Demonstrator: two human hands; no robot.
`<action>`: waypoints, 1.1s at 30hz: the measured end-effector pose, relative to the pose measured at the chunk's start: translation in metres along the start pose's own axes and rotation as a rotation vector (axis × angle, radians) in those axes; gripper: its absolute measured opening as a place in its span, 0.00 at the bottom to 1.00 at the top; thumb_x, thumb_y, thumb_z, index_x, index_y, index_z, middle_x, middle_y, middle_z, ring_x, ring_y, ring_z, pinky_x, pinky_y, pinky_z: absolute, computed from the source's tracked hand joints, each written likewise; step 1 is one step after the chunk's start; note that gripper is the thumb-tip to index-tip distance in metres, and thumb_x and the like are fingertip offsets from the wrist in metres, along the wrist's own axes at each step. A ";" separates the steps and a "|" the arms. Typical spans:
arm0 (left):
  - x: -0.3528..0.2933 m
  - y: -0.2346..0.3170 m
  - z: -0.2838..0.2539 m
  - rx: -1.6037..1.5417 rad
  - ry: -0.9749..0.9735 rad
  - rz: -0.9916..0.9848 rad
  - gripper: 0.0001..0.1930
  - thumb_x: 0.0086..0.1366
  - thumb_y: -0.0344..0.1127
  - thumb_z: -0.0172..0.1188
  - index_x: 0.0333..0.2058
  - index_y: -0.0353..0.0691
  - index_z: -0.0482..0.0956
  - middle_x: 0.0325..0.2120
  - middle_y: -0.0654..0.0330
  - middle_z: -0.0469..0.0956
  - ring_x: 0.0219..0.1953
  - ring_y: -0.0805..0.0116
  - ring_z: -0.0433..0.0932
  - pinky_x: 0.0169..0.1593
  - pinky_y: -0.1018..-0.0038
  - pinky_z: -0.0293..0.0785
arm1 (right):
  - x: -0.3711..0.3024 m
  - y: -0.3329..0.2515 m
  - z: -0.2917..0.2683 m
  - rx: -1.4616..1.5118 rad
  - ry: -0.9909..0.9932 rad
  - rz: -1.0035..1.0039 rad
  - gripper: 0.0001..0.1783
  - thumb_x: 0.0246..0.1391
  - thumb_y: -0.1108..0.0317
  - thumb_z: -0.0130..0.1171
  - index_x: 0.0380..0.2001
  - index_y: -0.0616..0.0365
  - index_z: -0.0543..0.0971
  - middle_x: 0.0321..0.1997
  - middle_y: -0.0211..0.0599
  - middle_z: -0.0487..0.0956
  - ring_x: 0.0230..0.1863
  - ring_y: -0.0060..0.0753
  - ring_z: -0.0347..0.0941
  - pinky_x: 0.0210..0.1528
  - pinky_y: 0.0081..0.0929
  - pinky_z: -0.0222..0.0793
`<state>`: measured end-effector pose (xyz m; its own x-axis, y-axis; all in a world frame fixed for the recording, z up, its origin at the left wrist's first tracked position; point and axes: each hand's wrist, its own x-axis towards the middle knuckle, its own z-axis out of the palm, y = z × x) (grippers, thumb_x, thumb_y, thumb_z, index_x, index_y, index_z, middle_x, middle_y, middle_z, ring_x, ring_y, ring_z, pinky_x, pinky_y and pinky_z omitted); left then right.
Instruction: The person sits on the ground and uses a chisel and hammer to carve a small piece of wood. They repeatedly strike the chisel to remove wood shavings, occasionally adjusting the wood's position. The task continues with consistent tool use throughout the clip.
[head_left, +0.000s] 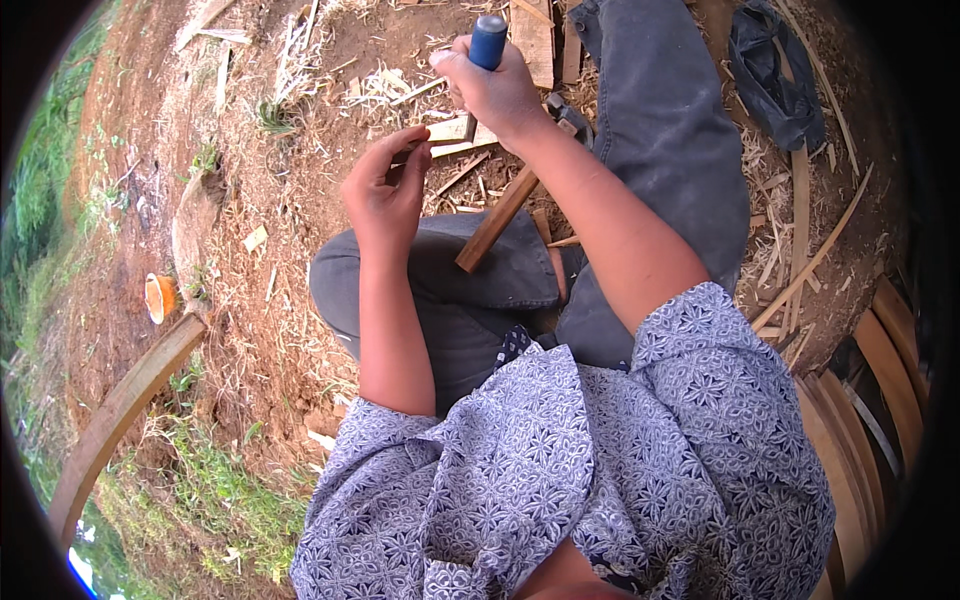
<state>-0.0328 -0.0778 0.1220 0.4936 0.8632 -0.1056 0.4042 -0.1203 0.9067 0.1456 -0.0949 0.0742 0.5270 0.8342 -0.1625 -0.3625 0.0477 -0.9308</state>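
**Blue-Handled Tool Meets Pale Wood Amid Shavings**

A person in a cotton-like, flower-patterned shirt (510,450) sits on bare brown earth (255,330), curved planks (835,440) stacked at its lower right edge. Over the folded leg of the dusty grey trousers (670,130) slants a smooth, squared wooden handle (497,220), partly blocked by the right forearm (610,205); a dark metal head (582,130) shows beyond. The left hand (385,195) curls at the end of a flat, pale wood piece (448,131); whether it grips or merely touches cannot be told. The right hand (500,92) is wrapped around an upright blue-handled tool (488,45), its lower end at that piece, ahead of the folded leg. Beyond lie curled shavings (385,85) and a rough board (532,40). A crumpled black plastic bag (765,70) lies toward the earth's upper right corner; an orange container (161,297) tips near its left edge, before leafy greenery (50,180).
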 end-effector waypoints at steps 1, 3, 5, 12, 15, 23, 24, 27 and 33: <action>0.000 -0.001 0.000 0.044 0.026 0.029 0.09 0.67 0.21 0.65 0.46 0.31 0.84 0.40 0.57 0.86 0.41 0.75 0.83 0.43 0.79 0.80 | 0.001 -0.005 0.000 0.033 -0.015 -0.023 0.18 0.59 0.66 0.63 0.16 0.52 0.70 0.15 0.21 0.69 0.17 0.15 0.63 0.22 0.24 0.60; 0.001 0.001 0.001 0.091 0.050 0.067 0.09 0.67 0.22 0.65 0.46 0.31 0.85 0.39 0.58 0.86 0.40 0.75 0.84 0.43 0.78 0.80 | 0.002 -0.018 0.001 0.099 -0.044 -0.067 0.19 0.63 0.69 0.61 0.20 0.48 0.65 0.17 0.18 0.64 0.16 0.11 0.57 0.20 0.18 0.53; -0.001 0.002 0.003 0.140 0.059 0.082 0.09 0.67 0.22 0.66 0.45 0.31 0.86 0.38 0.59 0.86 0.39 0.75 0.84 0.43 0.78 0.80 | 0.005 -0.032 0.000 0.173 -0.089 -0.115 0.17 0.61 0.69 0.60 0.19 0.51 0.69 0.18 0.22 0.69 0.18 0.15 0.62 0.22 0.21 0.57; -0.003 -0.007 0.008 0.146 0.079 0.076 0.10 0.67 0.22 0.66 0.46 0.33 0.86 0.37 0.58 0.87 0.37 0.76 0.84 0.40 0.79 0.80 | -0.013 -0.004 0.020 -0.119 0.099 -0.255 0.22 0.62 0.67 0.61 0.15 0.51 0.67 0.15 0.20 0.68 0.17 0.11 0.62 0.20 0.19 0.56; -0.002 -0.004 0.012 0.176 0.123 0.112 0.08 0.64 0.23 0.68 0.42 0.35 0.87 0.34 0.56 0.87 0.34 0.73 0.85 0.38 0.76 0.80 | -0.003 0.014 0.018 -0.103 0.147 -0.273 0.20 0.59 0.68 0.63 0.16 0.52 0.68 0.15 0.21 0.69 0.17 0.13 0.64 0.21 0.21 0.59; -0.008 0.015 0.002 0.541 0.116 0.210 0.10 0.69 0.31 0.65 0.47 0.42 0.88 0.40 0.56 0.88 0.38 0.66 0.87 0.40 0.72 0.82 | 0.000 0.012 0.010 -0.289 0.084 -0.230 0.20 0.57 0.65 0.63 0.14 0.55 0.70 0.14 0.24 0.71 0.18 0.18 0.69 0.22 0.27 0.63; -0.011 0.013 -0.002 0.607 0.111 0.262 0.10 0.69 0.31 0.64 0.47 0.42 0.87 0.40 0.56 0.87 0.38 0.64 0.87 0.40 0.71 0.82 | -0.003 0.012 0.014 -0.182 0.099 -0.177 0.20 0.59 0.66 0.62 0.15 0.52 0.69 0.14 0.22 0.70 0.17 0.15 0.66 0.21 0.24 0.59; -0.018 0.015 -0.018 0.780 0.059 0.288 0.10 0.69 0.33 0.63 0.47 0.45 0.87 0.39 0.58 0.86 0.39 0.59 0.85 0.42 0.66 0.80 | 0.002 -0.003 0.017 0.054 0.050 -0.151 0.21 0.61 0.67 0.61 0.15 0.49 0.67 0.15 0.20 0.69 0.16 0.13 0.62 0.20 0.20 0.56; -0.012 -0.002 -0.046 0.911 -0.026 0.388 0.10 0.67 0.33 0.64 0.46 0.49 0.86 0.38 0.60 0.86 0.36 0.58 0.84 0.39 0.65 0.81 | -0.002 0.023 0.013 -0.315 0.045 -0.145 0.17 0.57 0.63 0.66 0.18 0.57 0.75 0.15 0.28 0.74 0.20 0.23 0.74 0.27 0.29 0.71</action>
<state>-0.0751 -0.0655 0.1398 0.7298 0.6742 0.1137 0.6430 -0.7333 0.2208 0.1261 -0.0881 0.0574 0.5918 0.8055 -0.0292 -0.0304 -0.0138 -0.9994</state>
